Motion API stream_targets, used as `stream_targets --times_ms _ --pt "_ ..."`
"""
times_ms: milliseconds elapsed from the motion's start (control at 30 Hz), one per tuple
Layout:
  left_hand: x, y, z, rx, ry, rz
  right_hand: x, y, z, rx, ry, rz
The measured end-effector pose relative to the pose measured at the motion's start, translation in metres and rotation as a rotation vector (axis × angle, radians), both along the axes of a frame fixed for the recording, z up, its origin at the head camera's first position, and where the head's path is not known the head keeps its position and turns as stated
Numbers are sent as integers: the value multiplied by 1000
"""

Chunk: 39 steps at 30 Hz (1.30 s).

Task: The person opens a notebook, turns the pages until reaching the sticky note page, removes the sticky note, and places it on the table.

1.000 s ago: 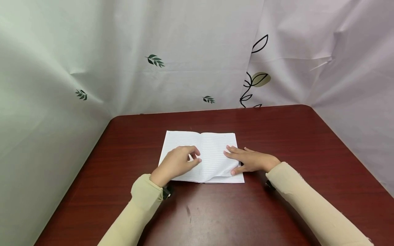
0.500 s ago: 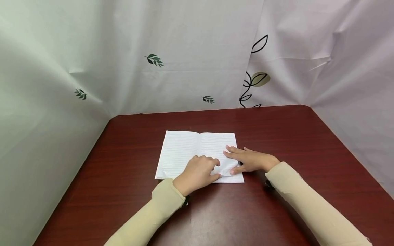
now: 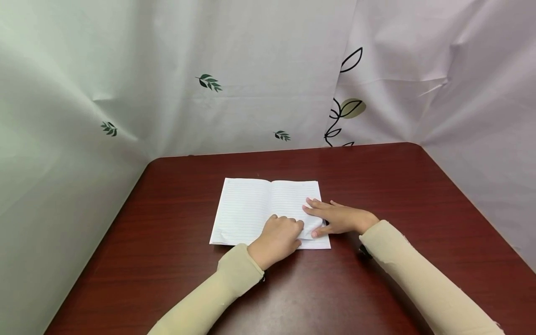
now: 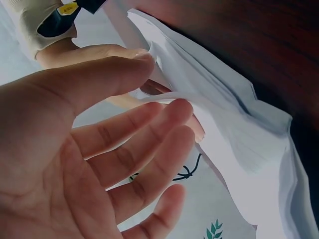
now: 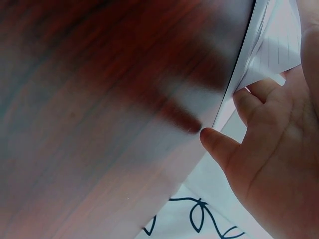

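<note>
On a glossy red-brown table point(image 3: 377, 186) with rounded far corners, an open lined notebook point(image 3: 244, 204) lies near the middle. White cloth point(image 3: 251, 46) hangs behind and to both sides, creased in places and printed with green leaf sprigs point(image 3: 209, 82) and, farther right, a black-outlined vine point(image 3: 335, 121). Pale sleeves point(image 3: 418, 274) cover both forearms. The right hand point(image 3: 341, 218) rests unclenched, fingers spread, at the outer edge of the right page, whose near corner is bent up. The left hand point(image 3: 278, 237) is at that page's near edge, its fingers loosely bent and the thumb apart from them, with no grip on the paper.

A second ago the left hand was over the left page, beside the fold; it has since moved right and nearer the person, uncovering most of the left page. The right hand and notebook have stayed put.
</note>
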State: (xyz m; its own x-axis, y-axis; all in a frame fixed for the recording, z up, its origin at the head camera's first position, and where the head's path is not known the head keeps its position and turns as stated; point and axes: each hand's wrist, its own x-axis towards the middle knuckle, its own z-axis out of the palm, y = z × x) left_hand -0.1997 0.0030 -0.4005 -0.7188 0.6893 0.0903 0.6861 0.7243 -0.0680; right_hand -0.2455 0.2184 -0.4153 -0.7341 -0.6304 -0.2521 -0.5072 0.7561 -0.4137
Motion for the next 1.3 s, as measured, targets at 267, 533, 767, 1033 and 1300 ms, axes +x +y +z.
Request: stream_targets --times_ms 267,533,767,1033,1300 --pt "0 6 -3 -20 70 11 1 0 1 8 -8 -2" --pt "1 9 -5 -48 123 24 2 -1 3 32 -12 -15" --pt "3 8 -4 -38 102 28 5 -2 5 44 -16 -21" --pt "3 5 -3 10 95 39 4 -4 6 45 -1 -16" --pt "1 4 -5 47 107 42 4 -1 3 23 23 -6"
